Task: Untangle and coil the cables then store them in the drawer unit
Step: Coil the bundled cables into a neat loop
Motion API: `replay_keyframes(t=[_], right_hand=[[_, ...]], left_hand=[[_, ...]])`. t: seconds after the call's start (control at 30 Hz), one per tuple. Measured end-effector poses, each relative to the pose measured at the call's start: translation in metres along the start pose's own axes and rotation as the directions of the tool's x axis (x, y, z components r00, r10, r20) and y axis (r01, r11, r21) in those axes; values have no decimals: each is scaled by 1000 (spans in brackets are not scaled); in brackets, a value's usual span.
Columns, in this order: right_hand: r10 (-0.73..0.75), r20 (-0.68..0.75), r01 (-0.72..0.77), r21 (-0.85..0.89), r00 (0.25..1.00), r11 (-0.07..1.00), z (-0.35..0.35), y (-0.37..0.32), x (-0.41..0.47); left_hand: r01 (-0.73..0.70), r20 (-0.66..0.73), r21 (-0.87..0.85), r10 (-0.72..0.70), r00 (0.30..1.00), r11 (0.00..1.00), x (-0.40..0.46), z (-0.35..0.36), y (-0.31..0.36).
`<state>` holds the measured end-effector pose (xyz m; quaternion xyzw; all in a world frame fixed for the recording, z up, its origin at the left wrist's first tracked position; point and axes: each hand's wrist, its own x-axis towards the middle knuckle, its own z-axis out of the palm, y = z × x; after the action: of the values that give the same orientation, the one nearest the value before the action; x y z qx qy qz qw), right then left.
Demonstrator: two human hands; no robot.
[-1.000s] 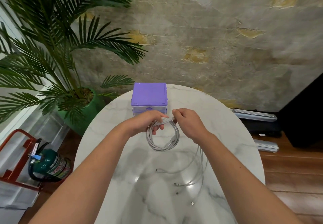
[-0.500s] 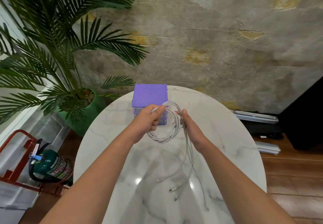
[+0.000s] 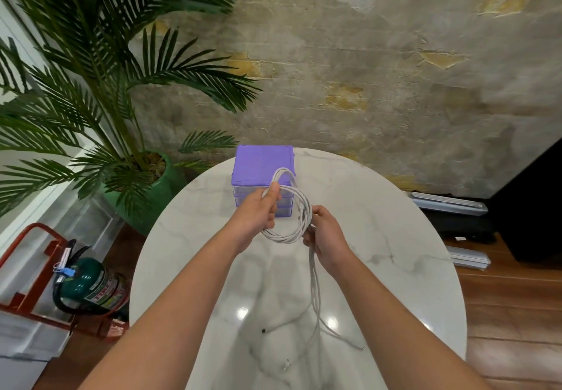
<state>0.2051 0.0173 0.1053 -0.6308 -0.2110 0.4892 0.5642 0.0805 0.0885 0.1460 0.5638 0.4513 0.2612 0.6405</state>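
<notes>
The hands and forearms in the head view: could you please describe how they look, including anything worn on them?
Both the left hand and the right hand are bare: no gloves, rings, watch or bracelet show. The forearms are bare too, with no sleeve visible anywhere up to the bottom edge of the picture. No markings or tattoos can be made out. The fingernails look short and plain, though they are small in this view.

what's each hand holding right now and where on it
Both hold the white cables: the left hand grips the coil's left side, the right hand pinches the strands at its right side, loose ends trailing below.
</notes>
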Motion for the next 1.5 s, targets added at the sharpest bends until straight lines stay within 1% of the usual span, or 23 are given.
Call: replay_keyframes(t=[0.1, 0.17, 0.23, 0.33, 0.37, 0.43, 0.53, 0.63, 0.73, 0.8, 0.87, 0.9, 0.93, 0.97, 1.03, 1.1, 1.2, 1.23, 1.3, 1.4, 1.43, 1.47, 1.5], right_hand=[[73, 85, -82, 105, 994, 991, -1, 5, 0], [93, 158, -117, 147, 983, 982, 1, 6, -1], [108, 190, -150, 223, 976, 963, 3, 3, -2], [141, 197, -209, 384, 970, 900, 1, -2, 0], [137, 206, -210, 393, 969, 895, 0, -3, -1], [93, 207, -157, 315, 974, 936, -2, -7, -2], [-17, 186, 2, 80, 982, 997, -4, -9, -3], [-94, 163, 107, -76, 982, 991, -6, -11, -6], [-127, 109, 141, -132, 986, 981, -4, -11, -8], [-162, 67, 173, -226, 985, 959, -1, -9, -7], [-241, -30, 217, -342, 970, 914, 1, -5, -5], [-299, -87, 247, -371, 950, 895, 1, -4, -6], [-374, -128, 292, -417, 919, 861, 1, -4, -8], [-460, -134, 348, -484, 878, 803, 1, -5, -9], [-585, -57, 426, -630, 809, 650, 2, -8, -12], [-642, 25, 452, -731, 766, 511, 4, -10, -16], [-710, 89, 447, -829, 699, 336, 7, -12, -18], [-715, 109, 426, -860, 690, 279, 8, -12, -18], [-708, 126, 373, -905, 695, 205, 9, -12, -16], [-696, 147, 344, -927, 703, 152, 10, -13, -16], [-665, 140, 336, -925, 734, 177, 10, -14, -16], [-610, 111, 319, -915, 785, 245, 10, -16, -17], [-540, 68, 301, -885, 839, 356, 9, -19, -15]], left_hand=[[13, 1, -40, -13, 1000, 999, 1, 0, -2], [37, -20, -18, -37, 999, 999, 2, 2, -3], [62, -63, 46, -59, 996, 997, 1, 4, -5], [77, -114, 177, -57, 992, 981, 1, 5, -4], [75, -119, 203, -52, 992, 976, 2, 5, -5], [68, -123, 189, -45, 991, 980, 4, 3, -9], [75, -143, 66, -65, 988, 995, 4, 3, -11], [67, -135, -10, -68, 989, 998, 1, 3, -7], [67, -135, -19, -69, 988, 998, 1, 5, -3], [76, -152, -40, -81, 985, 996, 2, 6, -4], [73, -160, -62, -83, 984, 995, 2, 8, -6], [68, -160, -67, -78, 984, 995, 2, 8, -8], [62, -156, -74, -73, 985, 995, 2, 9, -8], [58, -152, -79, -69, 986, 995, 2, 10, -9], [58, -157, -93, -72, 985, 994, 1, 11, -8], [48, -168, -107, -65, 984, 993, 0, 12, -6], [11, -159, -141, -34, 987, 990, 0, 13, -3], [4, -157, -144, -27, 987, 990, 1, 13, -4], [10, -145, -130, -29, 989, 991, 1, 13, -5], [24, -82, -129, -35, 996, 991, 3, 12, -9], [21, -53, -126, -28, 998, 992, 3, 10, -10], [22, -13, -119, -23, 1000, 993, 2, 8, -11], [10, 25, -103, -7, 1000, 995, 3, 6, -14]])
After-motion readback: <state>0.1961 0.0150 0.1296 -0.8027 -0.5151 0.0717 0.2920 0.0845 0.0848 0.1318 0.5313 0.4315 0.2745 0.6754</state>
